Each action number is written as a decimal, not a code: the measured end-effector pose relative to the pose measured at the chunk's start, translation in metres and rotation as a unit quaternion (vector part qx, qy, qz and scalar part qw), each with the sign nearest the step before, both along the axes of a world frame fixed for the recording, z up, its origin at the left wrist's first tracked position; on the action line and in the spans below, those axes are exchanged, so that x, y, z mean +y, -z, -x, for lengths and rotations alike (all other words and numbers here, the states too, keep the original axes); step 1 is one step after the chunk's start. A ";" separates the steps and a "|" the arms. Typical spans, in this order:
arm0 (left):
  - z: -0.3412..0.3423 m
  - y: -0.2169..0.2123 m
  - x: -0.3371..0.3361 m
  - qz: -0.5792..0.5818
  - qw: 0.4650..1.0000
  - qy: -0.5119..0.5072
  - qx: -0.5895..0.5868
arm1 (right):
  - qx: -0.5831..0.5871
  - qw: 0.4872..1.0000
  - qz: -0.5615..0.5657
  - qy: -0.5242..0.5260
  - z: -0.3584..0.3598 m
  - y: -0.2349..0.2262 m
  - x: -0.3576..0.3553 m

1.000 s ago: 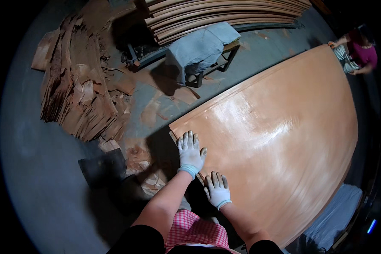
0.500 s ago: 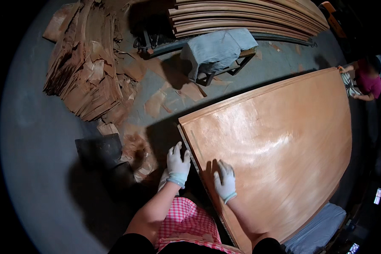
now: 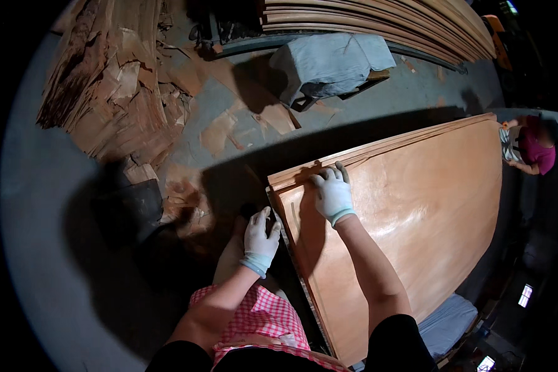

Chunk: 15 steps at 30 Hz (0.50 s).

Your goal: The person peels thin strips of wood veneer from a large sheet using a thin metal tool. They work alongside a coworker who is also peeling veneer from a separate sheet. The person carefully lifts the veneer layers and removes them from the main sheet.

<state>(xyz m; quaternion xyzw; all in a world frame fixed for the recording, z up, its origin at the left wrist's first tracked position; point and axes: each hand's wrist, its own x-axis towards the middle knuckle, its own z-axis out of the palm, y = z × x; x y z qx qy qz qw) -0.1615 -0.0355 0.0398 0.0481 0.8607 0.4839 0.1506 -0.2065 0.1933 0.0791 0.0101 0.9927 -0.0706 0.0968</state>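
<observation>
A large stack of thin, reddish-brown wood sheets point(image 3: 409, 248) fills the middle and right, its long far edge showing several layers that do not line up. My right hand point(image 3: 333, 193), in a white glove with a pale blue cuff, is over the stack's far left corner. Its fingers are apart and slightly bent, with the tips by the far edge and nothing seen in them. Just left of the stack's near-left edge, my left hand point(image 3: 261, 239), gloved alike, has its fingers spread and holds nothing visible.
A co-worker in a pink top point(image 3: 538, 149) stands at the stack's far right end. Beyond lie a cloth-covered stand point(image 3: 332, 65), curved sheets on a rack point(image 3: 378, 18) and a heap of torn veneer point(image 3: 115, 93). A dark box point(image 3: 130, 208) sits at left.
My right hand has moved away from me across the top sheet to the far left corner. My left hand stays beside the edge. More layers show along the far edge; the view has shifted.
</observation>
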 end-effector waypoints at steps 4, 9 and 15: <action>0.005 -0.005 -0.003 -0.006 1.000 0.020 -0.005 | 0.041 0.998 0.040 -0.009 -0.004 -0.005 0.003; 0.011 -0.017 0.004 -0.016 0.999 0.046 -0.022 | 0.079 0.994 0.079 -0.001 -0.018 -0.007 0.005; 0.016 -0.017 0.015 -0.026 0.997 0.073 0.012 | 0.075 0.993 0.093 0.018 -0.030 -0.007 0.009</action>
